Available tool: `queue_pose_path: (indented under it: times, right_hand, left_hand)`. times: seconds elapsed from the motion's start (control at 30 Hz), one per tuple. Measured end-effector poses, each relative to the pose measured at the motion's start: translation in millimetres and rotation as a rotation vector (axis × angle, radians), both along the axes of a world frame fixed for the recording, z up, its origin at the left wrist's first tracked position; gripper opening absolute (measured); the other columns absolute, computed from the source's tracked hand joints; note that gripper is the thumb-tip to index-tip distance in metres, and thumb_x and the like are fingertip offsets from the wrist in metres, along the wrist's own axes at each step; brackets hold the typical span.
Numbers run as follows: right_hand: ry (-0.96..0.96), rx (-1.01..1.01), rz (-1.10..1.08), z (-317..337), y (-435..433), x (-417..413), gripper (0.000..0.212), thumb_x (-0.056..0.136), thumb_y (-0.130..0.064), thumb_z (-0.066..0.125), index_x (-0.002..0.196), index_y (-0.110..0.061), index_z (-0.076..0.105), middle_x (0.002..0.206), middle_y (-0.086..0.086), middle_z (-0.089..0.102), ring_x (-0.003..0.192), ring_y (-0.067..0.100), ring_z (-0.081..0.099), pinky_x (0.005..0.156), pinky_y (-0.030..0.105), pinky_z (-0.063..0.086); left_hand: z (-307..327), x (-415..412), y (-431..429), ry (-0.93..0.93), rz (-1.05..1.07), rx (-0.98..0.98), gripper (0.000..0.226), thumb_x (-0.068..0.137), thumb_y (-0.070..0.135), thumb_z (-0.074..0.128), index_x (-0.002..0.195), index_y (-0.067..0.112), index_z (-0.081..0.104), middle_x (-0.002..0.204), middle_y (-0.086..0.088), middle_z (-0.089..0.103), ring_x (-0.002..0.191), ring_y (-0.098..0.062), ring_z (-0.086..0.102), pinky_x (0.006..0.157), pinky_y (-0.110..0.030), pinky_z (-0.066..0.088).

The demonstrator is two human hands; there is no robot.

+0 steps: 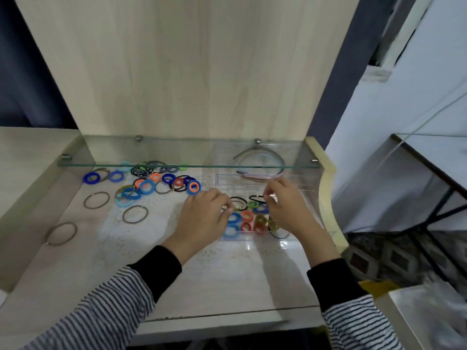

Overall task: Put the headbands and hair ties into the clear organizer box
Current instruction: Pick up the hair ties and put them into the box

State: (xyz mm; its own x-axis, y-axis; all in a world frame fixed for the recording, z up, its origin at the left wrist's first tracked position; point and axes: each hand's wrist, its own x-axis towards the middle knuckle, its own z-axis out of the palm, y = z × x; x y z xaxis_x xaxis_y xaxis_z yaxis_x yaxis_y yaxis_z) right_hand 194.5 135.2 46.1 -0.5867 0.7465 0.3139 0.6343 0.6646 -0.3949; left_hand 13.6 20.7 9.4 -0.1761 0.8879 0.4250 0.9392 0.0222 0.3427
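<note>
1. Pinched in right hand (288,208) over clear organizer box (252,239), front compartment: black hair tie (256,197); left hand (202,215) curled alongside, hold unclear.
2. Risk (elastic): early release, springing out among loose hair ties (147,186).

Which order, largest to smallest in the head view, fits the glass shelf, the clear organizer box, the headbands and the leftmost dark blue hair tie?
1. glass shelf
2. clear organizer box
3. headbands, lying in the box
4. dark blue hair tie, clearly smallest
</note>
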Motion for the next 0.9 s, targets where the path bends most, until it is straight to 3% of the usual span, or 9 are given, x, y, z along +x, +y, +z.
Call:
queue_pose_path:
  times: [0.1, 0.23, 0.3, 0.43, 0.57, 0.67, 0.9]
  right_hand:
    - [-0.11, 0.125, -0.123, -4.8, 3.9, 15.5, 0.008, 0.088, -0.01, 0.053, 0.094, -0.009, 0.059, 0.102, 0.009, 0.056, 0.097, 0.032, 0.049, 0.072, 0.035, 0.039]
    - [-0.132, 0.223, -0.239, -13.1, 7.7, 26.3, 0.004, 0.08, -0.007, 0.061, 0.083, -0.009, 0.059, 0.088, 0.012, 0.058, 0.085, 0.037, 0.053, 0.065, 0.037, 0.04]
    - [-0.104, 0.211, -0.259, -19.8, 11.0, 28.5, 0.006, 0.077, -0.004, 0.065, 0.08, -0.008, 0.062, 0.084, 0.012, 0.059, 0.08, 0.036, 0.055, 0.064, 0.036, 0.041]
    - [-0.063, 0.113, -0.262, -27.2, 15.2, 31.7, 0.003, 0.078, -0.009, 0.067, 0.081, -0.01, 0.069, 0.086, 0.012, 0.061, 0.089, 0.037, 0.054, 0.072, 0.041, 0.047]
    - [-0.029, 0.033, -0.27, -27.8, 17.7, 31.4, 0.009, 0.081, -0.012, 0.064, 0.085, -0.009, 0.071, 0.091, 0.013, 0.064, 0.096, 0.037, 0.053, 0.082, 0.041, 0.045]
    - [0.002, 0.015, -0.249, -26.2, 13.8, 26.5, 0.012, 0.081, -0.01, 0.061, 0.088, -0.01, 0.07, 0.093, 0.012, 0.064, 0.093, 0.035, 0.054, 0.08, 0.036, 0.041]
    - [0.112, -0.004, -0.05, -18.5, -21.0, -31.2, 0.018, 0.081, -0.009, 0.059, 0.097, -0.009, 0.067, 0.101, 0.011, 0.061, 0.098, 0.031, 0.054, 0.083, 0.039, 0.047]
  left_hand:
    - [-1.1, 7.2, 15.1, 0.061, -0.011, -0.025, 0.007, 0.085, 0.032, 0.062, 0.089, 0.028, 0.065, 0.092, 0.007, 0.061, 0.088, -0.022, 0.06, 0.071, -0.032, 0.034]
    - [3.4, 17.6, 27.4, 0.088, -0.028, -0.076, 0.006, 0.087, 0.031, 0.063, 0.091, 0.029, 0.065, 0.098, 0.005, 0.06, 0.093, -0.023, 0.058, 0.073, -0.033, 0.031]
    - [5.2, 20.1, 32.4, 0.085, -0.014, -0.142, 0.01, 0.089, 0.036, 0.06, 0.096, 0.031, 0.066, 0.105, 0.006, 0.059, 0.101, -0.021, 0.055, 0.08, -0.035, 0.032]
    - [3.9, 19.1, 38.3, 0.065, 0.007, -0.273, 0.019, 0.091, 0.044, 0.058, 0.104, 0.036, 0.068, 0.115, 0.01, 0.056, 0.11, -0.016, 0.051, 0.086, -0.033, 0.031]
    - [-2.2, 14.2, 30.2, -0.055, -0.02, -0.137, 0.019, 0.092, 0.039, 0.054, 0.104, 0.033, 0.068, 0.113, 0.012, 0.06, 0.104, -0.013, 0.056, 0.086, -0.033, 0.037]
    - [-7.7, 7.4, 17.8, -0.119, -0.007, -0.021, 0.025, 0.094, 0.041, 0.044, 0.104, 0.033, 0.065, 0.11, 0.014, 0.059, 0.1, -0.011, 0.059, 0.085, -0.035, 0.046]
    - [-22.4, -30.8, -26.2, -0.02, 0.22, -0.05, 0.041, 0.09, 0.043, 0.032, 0.12, 0.031, 0.058, 0.135, 0.006, 0.053, 0.122, -0.017, 0.051, 0.099, -0.038, 0.038]
